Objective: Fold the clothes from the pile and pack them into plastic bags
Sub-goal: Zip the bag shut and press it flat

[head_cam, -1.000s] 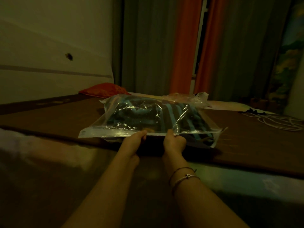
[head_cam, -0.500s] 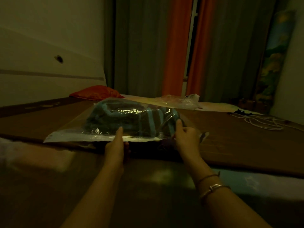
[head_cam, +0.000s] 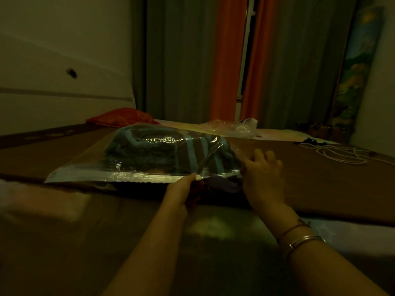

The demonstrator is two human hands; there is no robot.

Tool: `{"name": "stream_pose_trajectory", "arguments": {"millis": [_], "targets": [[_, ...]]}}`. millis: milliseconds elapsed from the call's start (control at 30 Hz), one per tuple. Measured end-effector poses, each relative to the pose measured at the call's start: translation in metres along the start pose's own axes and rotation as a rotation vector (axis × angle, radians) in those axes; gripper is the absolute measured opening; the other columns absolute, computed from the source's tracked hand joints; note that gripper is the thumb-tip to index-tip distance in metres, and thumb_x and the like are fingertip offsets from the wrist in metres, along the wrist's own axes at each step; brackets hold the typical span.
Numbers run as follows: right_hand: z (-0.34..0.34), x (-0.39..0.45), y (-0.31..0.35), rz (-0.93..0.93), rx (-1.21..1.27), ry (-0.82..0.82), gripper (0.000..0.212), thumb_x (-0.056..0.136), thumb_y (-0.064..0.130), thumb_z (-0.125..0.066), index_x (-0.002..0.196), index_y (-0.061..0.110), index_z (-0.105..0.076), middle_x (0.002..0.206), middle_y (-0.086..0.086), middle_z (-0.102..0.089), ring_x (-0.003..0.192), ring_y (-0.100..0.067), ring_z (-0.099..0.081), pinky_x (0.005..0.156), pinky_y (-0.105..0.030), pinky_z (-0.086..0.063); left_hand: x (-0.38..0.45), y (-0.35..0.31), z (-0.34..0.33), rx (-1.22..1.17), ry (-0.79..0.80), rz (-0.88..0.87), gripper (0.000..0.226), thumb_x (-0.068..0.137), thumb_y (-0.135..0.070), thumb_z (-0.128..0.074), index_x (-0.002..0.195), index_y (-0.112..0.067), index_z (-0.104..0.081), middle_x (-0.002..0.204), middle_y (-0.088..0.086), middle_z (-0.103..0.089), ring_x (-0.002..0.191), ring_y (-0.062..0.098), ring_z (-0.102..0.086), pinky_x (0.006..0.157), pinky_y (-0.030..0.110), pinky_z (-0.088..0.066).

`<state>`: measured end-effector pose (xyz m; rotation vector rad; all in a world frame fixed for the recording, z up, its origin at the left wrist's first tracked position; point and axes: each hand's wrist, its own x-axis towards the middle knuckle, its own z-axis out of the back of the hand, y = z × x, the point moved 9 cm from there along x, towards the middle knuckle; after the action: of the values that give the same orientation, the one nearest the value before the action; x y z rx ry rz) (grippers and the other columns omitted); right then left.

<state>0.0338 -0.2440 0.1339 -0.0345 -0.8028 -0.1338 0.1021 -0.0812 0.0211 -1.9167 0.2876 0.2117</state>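
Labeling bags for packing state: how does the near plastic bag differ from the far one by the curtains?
The near plastic bag is stuffed with a blue-striped garment; the far plastic bag looks empty and crumpled. The near one is held by the left hand and touched by the right hand; the far one lies untouched. Both are clear plastic.

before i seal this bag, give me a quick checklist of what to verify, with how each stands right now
1. Striped blue and dark garment inside the clear plastic bag: ok, mostly in.
2. Bag mouth free of fabric: not ok, dark cloth shows at the near right corner.
3. Left hand pinching the bag's near edge: ok.
4. Right hand on the bag's right end: ok, fingers spread over it.
5. Bag lying flat on the brown mat: ok.
6. Air pressed out: cannot tell.
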Motion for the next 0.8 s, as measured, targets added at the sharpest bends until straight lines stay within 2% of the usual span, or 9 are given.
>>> {"name": "stream_pose_trajectory", "arguments": {"millis": [133,233,333,400,467,500,533,667,800], "targets": [[0.015,-0.005,-0.034,-0.215,0.233,-0.093,0.012,0.087,0.012,-0.057,0.097,0.017,-0.06,0.103,-0.001,-0.048,0.099,-0.02,-0.041,0.078,-0.029,-0.028,-0.006,-0.003,-0.004,-0.049,0.056,-0.016,0.017,0.094,-0.014,-0.054,0.079,-0.005,-0.057,0.081,0.013,-0.059,0.078,0.025,-0.055,0.083,0.037,-0.048],[0.014,-0.015,-0.025,-0.2,0.317,-0.072,0.021,0.084,0.009,-0.059,0.1,0.018,-0.05,0.103,0.0,-0.047,0.082,-0.011,-0.043,0.068,-0.024,-0.035,-0.011,-0.002,-0.005,-0.073,0.091,-0.05,0.018,0.094,-0.012,-0.052,0.08,-0.002,-0.058,0.079,0.014,-0.059,0.075,0.026,-0.056,0.08,0.036,-0.048],[0.016,-0.022,-0.001,-0.173,0.478,0.014,0.021,0.085,0.018,-0.058,0.096,0.02,-0.04,0.086,0.004,-0.047,0.063,-0.008,-0.044,0.052,-0.022,-0.031,-0.01,-0.002,-0.001,-0.045,0.103,-0.068,0.018,0.094,-0.014,-0.053,0.089,0.001,-0.061,0.087,0.018,-0.061,0.084,0.031,-0.06,0.085,0.04,-0.049],[-0.004,-0.025,0.018,-0.241,0.636,0.324,0.019,0.093,0.033,-0.049,0.086,0.016,-0.05,0.073,0.002,-0.055,0.058,-0.01,-0.051,0.053,-0.026,-0.04,-0.01,-0.003,0.003,-0.037,0.113,-0.075,0.025,0.094,-0.016,-0.053,0.103,0.006,-0.061,0.103,0.024,-0.061,0.1,0.037,-0.059,0.094,0.046,-0.047],[-0.035,-0.052,0.045,-0.343,0.803,0.787,0.044,0.099,0.042,-0.036,0.077,0.011,-0.057,0.059,0.0,-0.061,0.044,-0.009,-0.053,0.052,-0.027,-0.042,-0.013,-0.004,0.005,-0.02,0.121,-0.086,0.032,0.094,-0.018,-0.053,0.113,0.008,-0.058,0.112,0.027,-0.057,0.107,0.04,-0.056,0.095,0.047,-0.047],[-0.043,-0.064,0.055,-0.359,0.831,0.933,0.047,0.101,0.04,-0.032,0.075,0.01,-0.058,0.055,0.0,-0.061,0.038,-0.008,-0.051,0.05,-0.025,-0.039,-0.014,-0.005,0.006,-0.021,0.124,-0.09,0.035,0.094,-0.018,-0.053,0.116,0.009,-0.056,0.114,0.027,-0.056,0.109,0.04,-0.055,0.094,0.047,-0.047],[-0.048,-0.066,0.058,-0.35,0.829,0.956,0.045,0.101,0.035,-0.033,0.075,0.01,-0.059,0.055,-0.001,-0.061,0.037,-0.009,-0.051,0.049,-0.024,-0.038,-0.013,-0.005,0.007,-0.024,0.131,-0.096,0.037,0.094,-0.018,-0.053,0.118,0.009,-0.056,0.114,0.027,-0.055,0.109,0.04,-0.055,0.093,0.046,-0.047],[-0.023,-0.03,0.034,-0.28,0.759,0.393,0.03,0.096,0.028,-0.047,0.076,0.011,-0.06,0.069,-0.004,-0.057,0.063,-0.016,-0.054,0.064,-0.033,-0.048,-0.012,-0.006,0.008,0.053,0.156,-0.12,0.023,0.094,-0.023,-0.054,0.088,-0.001,-0.06,0.096,0.019,-0.061,0.093,0.031,-0.059,0.086,0.04,-0.049],[-0.007,-0.032,0.04,-0.105,0.358,0.258,0.021,0.093,0.03,-0.049,0.101,0.014,-0.059,0.113,-0.005,-0.053,0.114,-0.019,-0.045,0.096,-0.035,-0.044,-0.012,-0.004,0.007,0.086,0.122,-0.086,0.024,0.093,-0.026,-0.055,0.081,-0.006,-0.058,0.092,0.016,-0.062,0.088,0.029,-0.059,0.081,0.039,-0.049]]}}
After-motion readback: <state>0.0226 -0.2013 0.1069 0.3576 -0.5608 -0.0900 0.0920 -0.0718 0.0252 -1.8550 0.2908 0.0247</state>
